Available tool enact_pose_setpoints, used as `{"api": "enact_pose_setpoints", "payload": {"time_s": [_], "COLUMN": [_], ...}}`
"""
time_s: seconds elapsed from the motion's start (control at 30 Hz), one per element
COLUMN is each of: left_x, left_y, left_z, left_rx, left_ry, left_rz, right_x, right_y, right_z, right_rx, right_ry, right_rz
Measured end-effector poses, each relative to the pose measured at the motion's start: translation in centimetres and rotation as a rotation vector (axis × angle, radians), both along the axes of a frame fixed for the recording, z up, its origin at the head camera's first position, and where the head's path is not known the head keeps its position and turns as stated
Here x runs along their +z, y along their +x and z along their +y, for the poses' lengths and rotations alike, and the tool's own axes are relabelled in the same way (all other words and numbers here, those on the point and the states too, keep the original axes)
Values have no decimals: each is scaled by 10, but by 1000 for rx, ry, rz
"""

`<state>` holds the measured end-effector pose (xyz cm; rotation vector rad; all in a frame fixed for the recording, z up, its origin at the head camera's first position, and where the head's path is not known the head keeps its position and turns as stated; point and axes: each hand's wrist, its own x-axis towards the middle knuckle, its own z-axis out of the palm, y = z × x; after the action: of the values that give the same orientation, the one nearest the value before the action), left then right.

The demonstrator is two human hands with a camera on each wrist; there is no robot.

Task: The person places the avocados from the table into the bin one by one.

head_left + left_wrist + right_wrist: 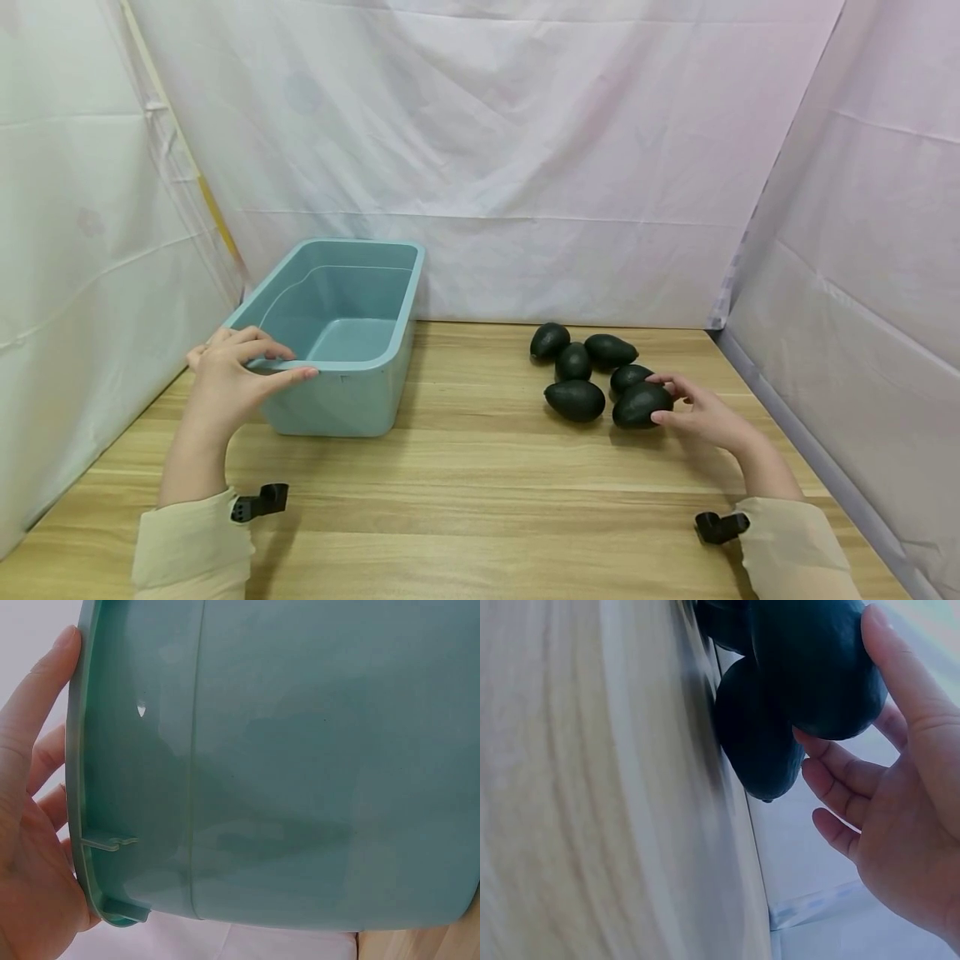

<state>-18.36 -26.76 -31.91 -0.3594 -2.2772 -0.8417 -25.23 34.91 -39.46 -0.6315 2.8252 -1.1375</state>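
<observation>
Near avocado [637, 406]: held between thumb and fingertips of the right hand [701, 412], at the front right of the avocado cluster; contact with the table [480, 500] cannot be told.
Blue bin [330, 402]: near rim pinched by the left hand [240, 367], thumb outside.
Hidden: adjacent avocado [628, 377] partly covered; near avocado's end cut off in right wrist view.
Avocado appearance: dark green-black, oval, faintly glossy.
</observation>
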Motion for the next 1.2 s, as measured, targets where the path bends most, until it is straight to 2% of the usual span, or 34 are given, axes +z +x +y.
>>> {"api": "enact_pose_setpoints", "payload": {"time_s": [0.37,0.8,1.2], "left_x": [0,0,0], "left_y": [-1,1,0], "left_z": [-1,0,0], "left_rx": [-4,-9,-19], "left_ry": [4,11,16], "left_rz": [5,9,25], "right_x": [6,17,28], "right_y": [1,5,10], "right_z": [-2,-9,-15], "right_rx": [21,12,64], "right_ry": [10,6,-29], "right_rz": [64,93,163]}}
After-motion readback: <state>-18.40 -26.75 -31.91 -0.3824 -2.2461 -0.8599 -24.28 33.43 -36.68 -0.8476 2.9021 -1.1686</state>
